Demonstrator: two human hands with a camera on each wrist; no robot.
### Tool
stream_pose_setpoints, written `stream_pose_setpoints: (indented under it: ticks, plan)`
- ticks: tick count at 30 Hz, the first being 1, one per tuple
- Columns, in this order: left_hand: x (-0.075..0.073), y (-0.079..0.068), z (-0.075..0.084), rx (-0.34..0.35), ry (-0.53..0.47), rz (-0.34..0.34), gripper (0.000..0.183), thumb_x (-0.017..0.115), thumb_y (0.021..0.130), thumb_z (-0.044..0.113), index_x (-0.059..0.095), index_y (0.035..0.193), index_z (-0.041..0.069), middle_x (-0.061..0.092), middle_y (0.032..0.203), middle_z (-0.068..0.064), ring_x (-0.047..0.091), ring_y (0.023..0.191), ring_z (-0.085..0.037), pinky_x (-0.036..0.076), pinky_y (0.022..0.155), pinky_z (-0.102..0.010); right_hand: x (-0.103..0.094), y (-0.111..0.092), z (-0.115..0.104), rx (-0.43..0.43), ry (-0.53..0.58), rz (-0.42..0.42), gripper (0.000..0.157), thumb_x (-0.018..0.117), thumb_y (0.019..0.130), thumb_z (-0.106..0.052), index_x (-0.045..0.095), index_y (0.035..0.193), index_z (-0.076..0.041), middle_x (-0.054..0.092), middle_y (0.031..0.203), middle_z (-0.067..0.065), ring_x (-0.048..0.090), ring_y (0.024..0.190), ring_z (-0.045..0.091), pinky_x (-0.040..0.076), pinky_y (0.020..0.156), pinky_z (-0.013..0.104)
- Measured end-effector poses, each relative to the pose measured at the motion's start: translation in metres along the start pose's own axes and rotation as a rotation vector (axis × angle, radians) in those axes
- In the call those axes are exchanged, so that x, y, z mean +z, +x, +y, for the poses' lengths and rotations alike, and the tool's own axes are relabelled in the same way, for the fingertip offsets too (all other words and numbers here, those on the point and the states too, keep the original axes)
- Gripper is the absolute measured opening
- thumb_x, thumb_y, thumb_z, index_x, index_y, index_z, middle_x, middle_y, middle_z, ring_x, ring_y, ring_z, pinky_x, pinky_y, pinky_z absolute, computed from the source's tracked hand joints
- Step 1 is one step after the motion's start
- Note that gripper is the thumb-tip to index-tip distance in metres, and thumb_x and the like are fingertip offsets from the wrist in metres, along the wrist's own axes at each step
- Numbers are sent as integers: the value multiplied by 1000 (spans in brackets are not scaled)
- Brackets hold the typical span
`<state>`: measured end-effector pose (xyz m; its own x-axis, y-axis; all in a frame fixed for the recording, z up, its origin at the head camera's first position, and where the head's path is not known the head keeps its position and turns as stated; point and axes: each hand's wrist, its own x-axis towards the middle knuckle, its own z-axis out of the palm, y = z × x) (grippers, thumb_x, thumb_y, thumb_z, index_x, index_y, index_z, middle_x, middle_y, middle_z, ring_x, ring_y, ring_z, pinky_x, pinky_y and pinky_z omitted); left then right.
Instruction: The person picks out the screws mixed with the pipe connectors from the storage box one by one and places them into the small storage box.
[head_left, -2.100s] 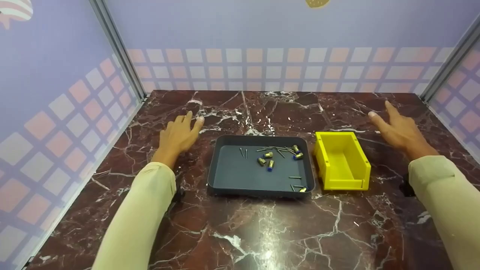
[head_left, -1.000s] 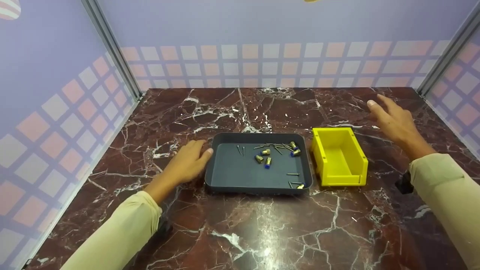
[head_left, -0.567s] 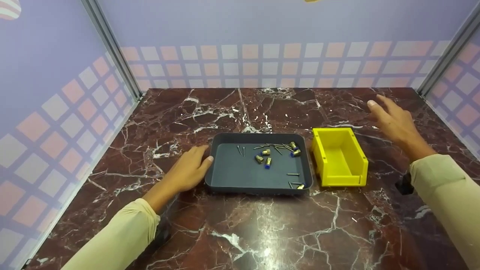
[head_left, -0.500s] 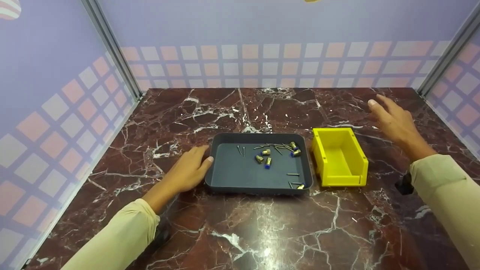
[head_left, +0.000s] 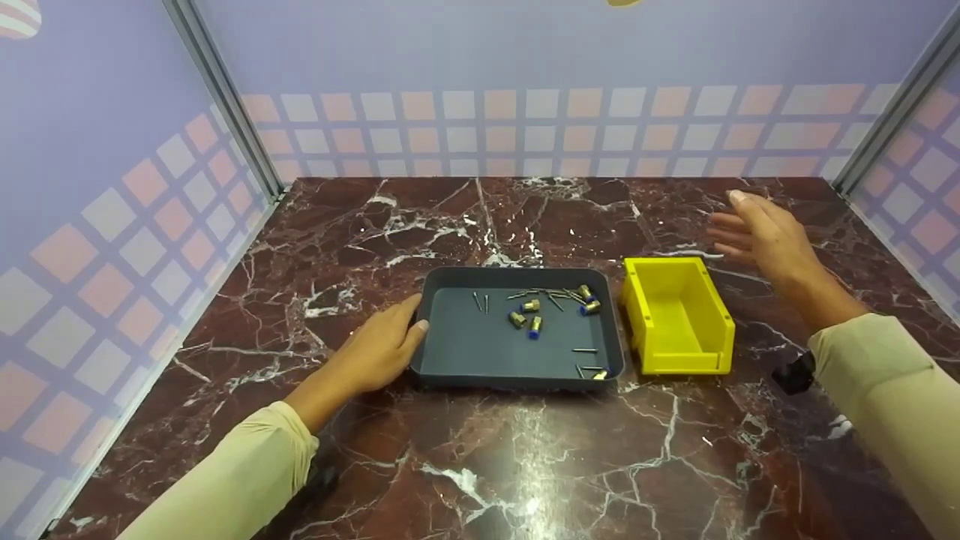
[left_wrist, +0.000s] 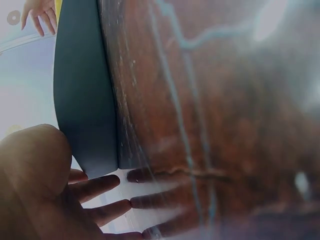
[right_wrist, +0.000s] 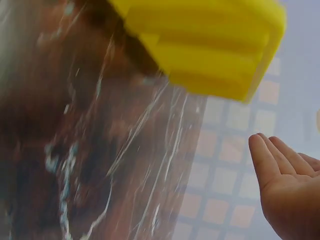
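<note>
Left hand [head_left: 371,346] just beside grey tray [head_left: 472,349], touch unclear, fingers spread; right hand [head_left: 776,244] near 1 yellow bin [head_left: 684,363], fingers straight.

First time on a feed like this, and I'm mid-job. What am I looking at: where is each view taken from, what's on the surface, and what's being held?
There is no robot here: a person works bare-handed. The wide picture is taken from the head, looking forward and down; the other two are taken from each wrist, so they look tilted and close.

On the marbled tabletop stands a dark gray tray with brass fittings, some blue-ended, and thin metal fasteners inside. To its right is a yellow bin.

The left hand is at the tray's left edge; I can't tell whether it grips it. The right hand is beyond the bin's far right corner, holding nothing.
</note>
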<state>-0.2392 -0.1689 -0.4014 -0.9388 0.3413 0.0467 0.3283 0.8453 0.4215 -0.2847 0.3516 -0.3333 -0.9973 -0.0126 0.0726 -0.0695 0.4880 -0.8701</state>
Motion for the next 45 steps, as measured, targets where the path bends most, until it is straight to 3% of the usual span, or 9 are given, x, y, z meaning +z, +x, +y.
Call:
stream_pose_setpoints:
  ticks: [10, 15, 22, 26, 31, 37, 41, 45]
  plan:
    - [4, -3, -2, 22, -4, 30, 57, 41, 110, 32, 33, 158, 2, 48, 154, -23, 49, 140, -43, 38, 119, -57, 26, -8, -24, -29, 281, -42, 76, 46, 104, -59, 33, 159, -8, 44, 155, 30, 69, 117, 14, 57, 97, 26]
    - [5, -3, -3, 26, -4, 27, 58, 41, 110, 32, 32, 159, 2, 48, 154, -24, 48, 140, -43, 37, 119, -57, 40, -14, -36, -83, 373, -78, 71, 53, 105, -49, 40, 154, -1, 51, 147, 31, 72, 112, 22, 60, 93, 29]
    - [4, -2, -2, 28, -4, 23, 58, 41, 111, 32, 32, 159, 2, 47, 154, -24, 48, 141, -44, 37, 119, -58, 64, -18, -51, -48, 546, -174, 45, 62, 103, -32, 57, 132, 2, 75, 114, 13, 76, 102, 29, 61, 92, 38]
    - [4, -2, -1, 32, 1, 31, 57, 42, 110, 32, 33, 158, 2, 49, 153, -25, 49, 139, -45, 38, 118, -58, 76, -20, -56, -32, 532, -231, 40, 59, 105, -28, 58, 127, 5, 77, 109, 11, 76, 101, 30, 61, 92, 40]
    - [5, -1, -2, 40, -2, 36, 57, 42, 110, 31, 33, 158, 1, 49, 152, -25, 50, 139, -44, 38, 118, -57, 90, -22, -62, 16, 514, -272, 47, 59, 105, -28, 53, 133, 10, 75, 109, 13, 76, 100, 32, 61, 91, 42]
    - [4, 0, -2, 27, 5, 19, 58, 40, 111, 32, 31, 160, 4, 47, 154, -24, 48, 141, -43, 37, 119, -58, 105, -24, -68, 58, 437, -314, 53, 57, 105, -32, 50, 140, 7, 67, 125, 23, 73, 108, 34, 60, 94, 41]
    - [3, -1, -2, 18, 11, 7, 58, 39, 111, 33, 29, 161, 4, 46, 155, -24, 46, 142, -43, 36, 119, -59, 117, -24, -71, 63, 442, -324, 49, 55, 106, -29, 50, 139, 6, 63, 129, 28, 72, 111, 37, 60, 93, 41]
    - [2, -1, -2, 20, 14, 10, 58, 39, 111, 33, 30, 160, 3, 46, 155, -24, 46, 142, -43, 37, 119, -59, 130, -24, -73, 64, 467, -322, 44, 54, 106, -25, 53, 136, 7, 68, 122, 25, 74, 106, 37, 61, 92, 43]
